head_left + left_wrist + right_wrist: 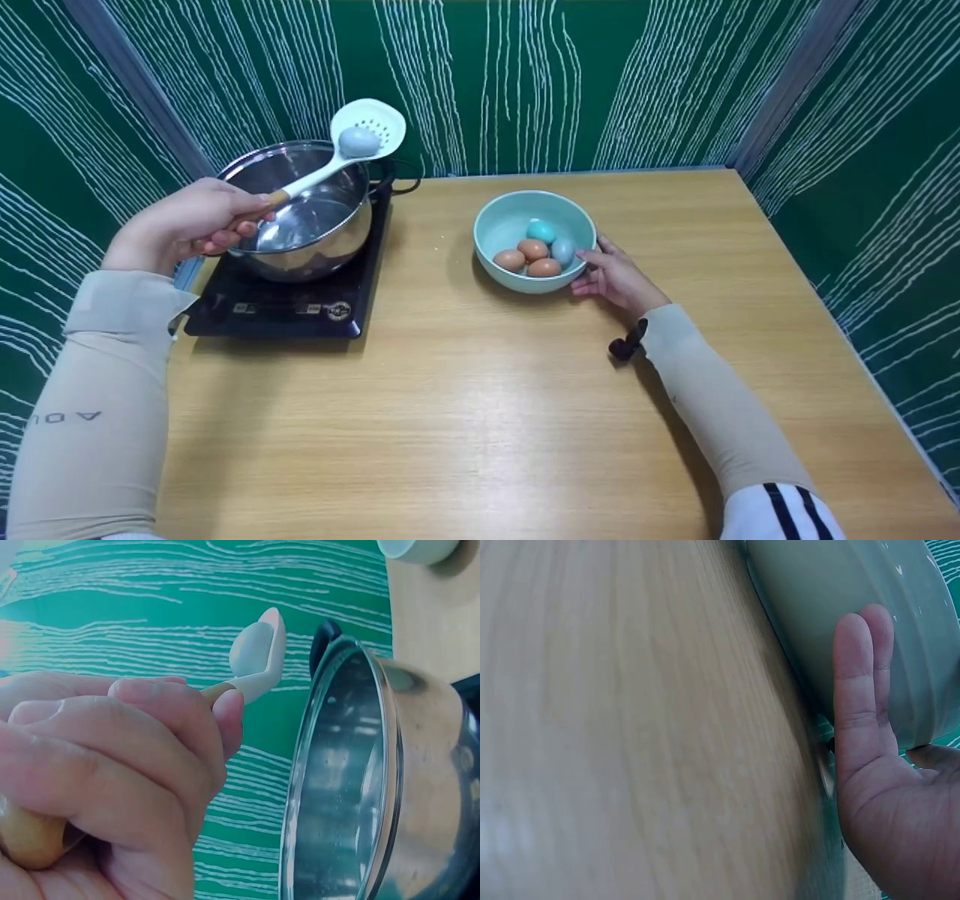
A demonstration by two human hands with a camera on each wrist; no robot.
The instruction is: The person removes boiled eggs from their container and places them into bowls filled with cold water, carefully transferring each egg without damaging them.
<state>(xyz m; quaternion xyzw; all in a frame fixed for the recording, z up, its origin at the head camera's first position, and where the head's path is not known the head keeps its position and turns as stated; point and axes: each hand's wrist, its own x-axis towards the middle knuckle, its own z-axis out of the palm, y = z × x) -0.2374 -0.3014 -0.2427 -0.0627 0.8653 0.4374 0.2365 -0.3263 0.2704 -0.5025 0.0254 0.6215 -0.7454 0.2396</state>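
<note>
My left hand (199, 221) grips the wooden handle of a white slotted spoon (386, 120). A pale blue egg (358, 142) lies in the spoon's head, which is raised by the far right rim of a steel pot (330, 259). In the left wrist view, the egg (251, 649) rests in the tilted spoon above the pot's side. My right hand (619, 277) holds the right side of a mint-green bowl (499, 217), a digit at its rim and two straight fingers (855, 682) along its outer wall. Inside are several eggs: brown eggs (544, 268), a turquoise egg (541, 231) and a light blue egg (562, 251).
The pot stands on a black induction cooker (277, 319) at the table's left, its cable (409, 186) running behind. Green walls (525, 90) with white lines enclose the wooden table (480, 405) at the back and sides.
</note>
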